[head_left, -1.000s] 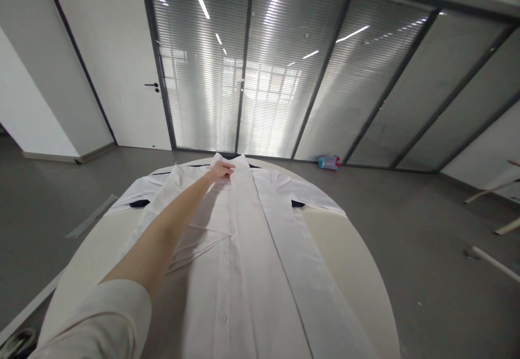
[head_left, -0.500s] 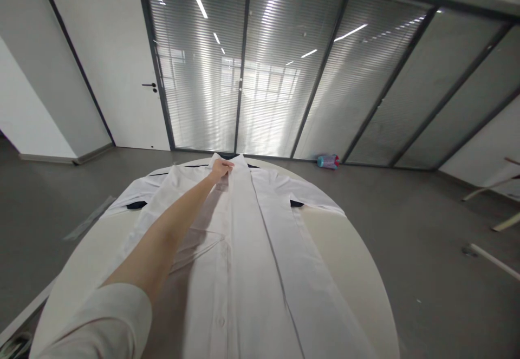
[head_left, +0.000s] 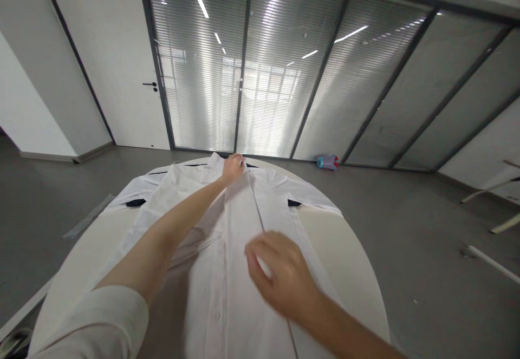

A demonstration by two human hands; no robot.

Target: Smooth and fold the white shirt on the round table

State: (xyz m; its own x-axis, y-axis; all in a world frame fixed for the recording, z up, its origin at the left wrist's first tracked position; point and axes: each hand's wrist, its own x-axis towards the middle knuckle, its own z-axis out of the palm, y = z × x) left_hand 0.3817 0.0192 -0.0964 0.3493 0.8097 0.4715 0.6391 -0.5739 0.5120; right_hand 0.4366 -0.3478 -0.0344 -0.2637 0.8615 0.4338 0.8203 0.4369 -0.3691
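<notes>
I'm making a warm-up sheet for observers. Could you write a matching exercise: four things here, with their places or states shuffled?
Things:
1. Left hand
2. Right hand
3. White shirt
4. Blue-and-red object

Places or states:
A. Nearer the camera, blurred, fingers curled
B. On the floor by the glass partition
C. At the collar
D. Spread over the round table

Pairs: 1-C, 2-A, 3-D, 4-B
</notes>
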